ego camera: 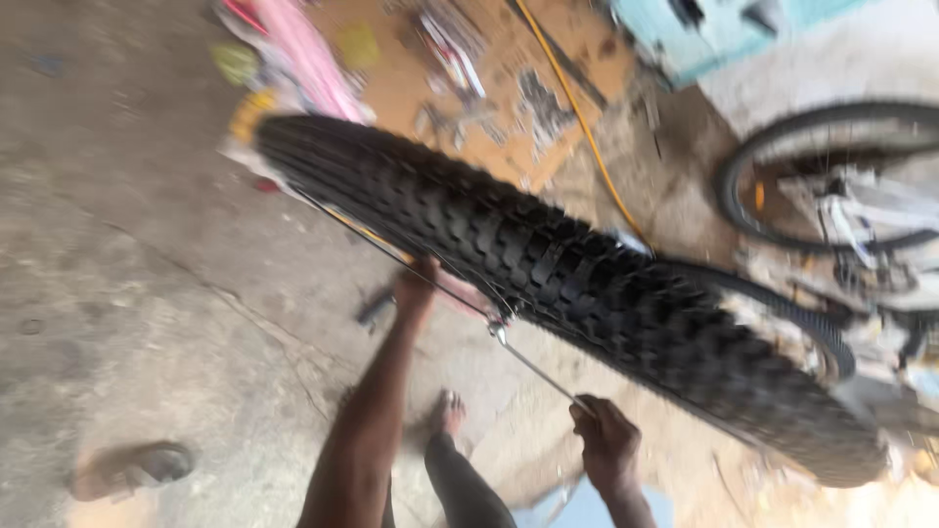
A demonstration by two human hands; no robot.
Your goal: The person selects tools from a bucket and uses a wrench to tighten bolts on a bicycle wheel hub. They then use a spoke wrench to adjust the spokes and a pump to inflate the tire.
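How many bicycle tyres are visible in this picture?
2, perhaps more hidden. A large black knobby rubber tyre runs diagonally across the middle, between the hands. A thinner black tyre on a bicycle wheel stands at the right edge, partly cut off.

Knobby matt rubber tyre [548, 274]; shiny metal rod [538, 367]; rough concrete floor [127, 244].
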